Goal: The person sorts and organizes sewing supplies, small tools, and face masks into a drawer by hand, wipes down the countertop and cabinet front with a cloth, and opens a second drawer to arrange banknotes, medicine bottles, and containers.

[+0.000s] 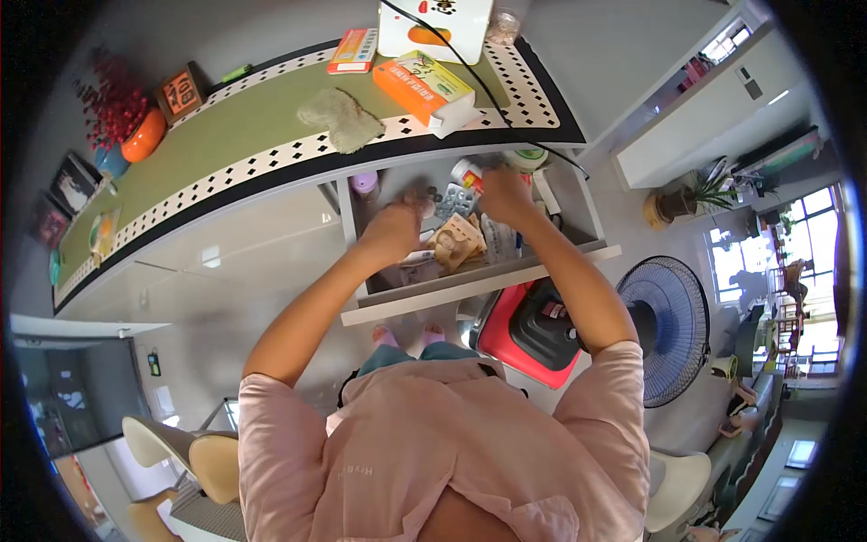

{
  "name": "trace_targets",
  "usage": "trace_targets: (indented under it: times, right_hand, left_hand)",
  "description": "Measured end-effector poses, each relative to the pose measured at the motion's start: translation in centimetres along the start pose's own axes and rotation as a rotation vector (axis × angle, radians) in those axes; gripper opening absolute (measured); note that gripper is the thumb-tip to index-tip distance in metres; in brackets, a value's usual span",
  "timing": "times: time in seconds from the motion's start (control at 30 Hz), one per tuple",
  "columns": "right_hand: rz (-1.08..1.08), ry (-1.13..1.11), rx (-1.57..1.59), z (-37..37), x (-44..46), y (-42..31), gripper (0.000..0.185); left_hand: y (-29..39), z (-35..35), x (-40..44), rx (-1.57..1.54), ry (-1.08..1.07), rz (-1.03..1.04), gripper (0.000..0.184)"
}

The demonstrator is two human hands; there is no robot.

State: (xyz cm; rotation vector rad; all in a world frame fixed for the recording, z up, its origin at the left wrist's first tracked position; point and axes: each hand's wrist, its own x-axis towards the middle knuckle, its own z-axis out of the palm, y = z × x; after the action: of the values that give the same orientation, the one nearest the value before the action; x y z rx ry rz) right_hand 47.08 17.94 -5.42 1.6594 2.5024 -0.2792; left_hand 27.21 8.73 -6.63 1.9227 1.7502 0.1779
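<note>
Both hands are inside an open white drawer [488, 287]. My right hand [508, 196] is closed around a small white bottle [467, 172] with an orange-red label, tilted at the drawer's back. On the left side, my left hand [397, 231] has its fingers curled together over a small pale, clear-looking thing, too blurred to name. Between the hands lie silver blister packs [455, 200] and some banknotes [457, 242]. A clear plastic packet [498, 238] rests below my right hand. In the back left corner stands a purple-capped container [364, 183].
Above the drawer, a counter with a green runner [262, 135] bears an orange tissue pack [424, 90], a fuzzy grey-green cloth [343, 119], a small box [353, 51] and an orange vase [143, 135]. A black cable [488, 90] crosses it. A red-and-black bin [528, 330] and a fan [664, 330] stand right.
</note>
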Motion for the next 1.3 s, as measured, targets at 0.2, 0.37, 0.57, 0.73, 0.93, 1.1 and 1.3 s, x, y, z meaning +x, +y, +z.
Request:
trace_targets:
  times: [0.2, 0.37, 0.57, 0.73, 0.93, 1.1, 1.3]
  right_hand:
    - [-0.369, -0.124, 0.943, 1.3, -1.8, -4.0, 0.052]
    - [-0.457, -0.063, 1.149, 1.8, -1.7, -6.9, 0.051]
    - [-0.300, 0.253, 0.625, 1.5, 1.1, -2.3, 0.027]
    - [-0.201, 0.128, 0.392, 1.8, 1.3, 1.0, 0.014]
    - [-0.551, 0.091, 0.175, 5.3, 0.2, 0.4, 0.019]
    - [-0.282, -0.155, 0.180, 4.8, 0.7, 1.0, 0.023]
    - [0.008, -0.034, -0.244, 4.6, -0.3, -0.2, 0.028]
  left_hand:
    - [-0.4, -1.2, -2.3, -1.098, 0.095, 0.213, 0.052]
    - [-1.5, -1.6, -3.6, -1.079, 0.319, 0.306, 0.052]
    - [-3.4, -2.4, -5.0, -0.466, 0.641, 0.363, 0.060]
    - [-3.2, -2.2, -5.2, -0.319, 0.523, 0.240, 0.055]
    - [-2.8, -1.5, -3.5, -0.386, 0.485, 0.289, 0.056]
    - [-2.9, -1.7, -2.7, -0.462, 0.491, 0.429, 0.056]
    - [-2.8, -1.7, -2.7, -0.494, 0.539, 0.349, 0.054]
